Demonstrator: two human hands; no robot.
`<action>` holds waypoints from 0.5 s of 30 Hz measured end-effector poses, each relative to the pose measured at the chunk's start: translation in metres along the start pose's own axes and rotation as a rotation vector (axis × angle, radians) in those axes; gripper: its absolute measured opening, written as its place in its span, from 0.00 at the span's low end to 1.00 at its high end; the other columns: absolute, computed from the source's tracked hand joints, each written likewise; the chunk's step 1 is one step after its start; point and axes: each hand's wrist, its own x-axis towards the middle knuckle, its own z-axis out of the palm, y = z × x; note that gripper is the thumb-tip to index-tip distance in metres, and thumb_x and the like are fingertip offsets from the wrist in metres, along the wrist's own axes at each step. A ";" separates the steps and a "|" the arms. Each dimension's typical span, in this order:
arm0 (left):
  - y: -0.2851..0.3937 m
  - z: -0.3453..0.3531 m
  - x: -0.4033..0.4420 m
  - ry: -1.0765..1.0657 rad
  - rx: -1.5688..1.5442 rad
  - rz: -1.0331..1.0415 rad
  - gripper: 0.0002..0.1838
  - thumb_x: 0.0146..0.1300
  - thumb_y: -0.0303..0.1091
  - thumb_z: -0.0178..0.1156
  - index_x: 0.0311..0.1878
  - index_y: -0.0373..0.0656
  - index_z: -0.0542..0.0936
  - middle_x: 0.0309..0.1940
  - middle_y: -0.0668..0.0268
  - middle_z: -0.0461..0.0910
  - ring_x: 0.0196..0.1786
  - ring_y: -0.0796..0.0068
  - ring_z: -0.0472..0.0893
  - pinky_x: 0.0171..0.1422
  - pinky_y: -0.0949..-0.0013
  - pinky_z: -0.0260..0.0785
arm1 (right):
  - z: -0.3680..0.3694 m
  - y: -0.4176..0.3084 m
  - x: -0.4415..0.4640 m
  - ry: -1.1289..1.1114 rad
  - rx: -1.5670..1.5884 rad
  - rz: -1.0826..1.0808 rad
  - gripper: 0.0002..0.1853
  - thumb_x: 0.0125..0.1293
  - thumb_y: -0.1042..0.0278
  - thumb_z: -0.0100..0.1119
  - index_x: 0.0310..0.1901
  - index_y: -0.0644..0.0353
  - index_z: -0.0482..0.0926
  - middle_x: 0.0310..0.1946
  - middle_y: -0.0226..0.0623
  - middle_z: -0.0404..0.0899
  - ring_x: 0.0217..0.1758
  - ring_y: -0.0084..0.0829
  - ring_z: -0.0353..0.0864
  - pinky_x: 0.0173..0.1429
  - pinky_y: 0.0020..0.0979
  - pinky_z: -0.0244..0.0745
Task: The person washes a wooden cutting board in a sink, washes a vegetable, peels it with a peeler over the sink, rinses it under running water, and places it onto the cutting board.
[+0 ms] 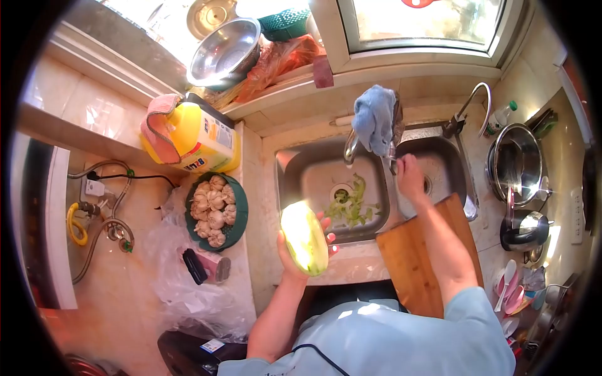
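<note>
My left hand (290, 258) is wrapped around a pale green peeled gourd (305, 239), tilted in front of the left sink basin (295, 182). Bright light washes out part of its surface. Green peelings (356, 203) lie in that basin around the drain. At the divider between the basins, my right hand (411, 177) has its fingers closed on the faucet handle (393, 164). A blue cloth (374, 119) is draped over the faucet (350, 150) and hides much of it.
A wooden cutting board (407, 263) lies across the right basin's (439, 166) near edge. Left of the sink are a green basket of garlic (216, 210) and a yellow jug (200, 138). Metal bowls (517, 156) and a kettle (527, 230) stand at right.
</note>
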 end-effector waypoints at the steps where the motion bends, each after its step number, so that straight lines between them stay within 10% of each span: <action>1: 0.001 0.002 0.003 -0.011 -0.024 -0.002 0.53 0.57 0.73 0.55 0.76 0.43 0.57 0.70 0.58 0.68 0.61 0.53 0.75 0.66 0.43 0.67 | 0.000 -0.015 -0.010 0.059 -0.020 -0.029 0.06 0.69 0.66 0.56 0.42 0.59 0.75 0.43 0.49 0.75 0.42 0.54 0.76 0.46 0.50 0.72; 4: 0.003 -0.004 0.006 -0.051 -0.037 -0.013 0.53 0.57 0.72 0.56 0.77 0.44 0.56 0.72 0.59 0.65 0.63 0.52 0.73 0.69 0.43 0.63 | -0.023 -0.090 -0.012 0.425 -0.272 -0.322 0.06 0.67 0.68 0.57 0.39 0.61 0.76 0.45 0.46 0.75 0.41 0.49 0.77 0.47 0.47 0.73; 9: 0.002 -0.001 0.011 0.054 -0.036 0.036 0.52 0.57 0.71 0.55 0.75 0.43 0.58 0.68 0.58 0.69 0.60 0.53 0.74 0.64 0.42 0.68 | 0.028 -0.129 -0.021 -0.150 0.728 0.356 0.08 0.69 0.65 0.61 0.37 0.60 0.76 0.27 0.30 0.75 0.29 0.25 0.76 0.37 0.30 0.74; 15: 0.009 -0.016 0.001 0.036 -0.045 0.073 0.50 0.58 0.70 0.55 0.75 0.43 0.59 0.67 0.57 0.69 0.56 0.54 0.77 0.64 0.41 0.69 | 0.005 -0.145 -0.025 -0.176 0.994 0.523 0.08 0.72 0.64 0.59 0.38 0.58 0.72 0.25 0.26 0.75 0.24 0.17 0.73 0.27 0.22 0.67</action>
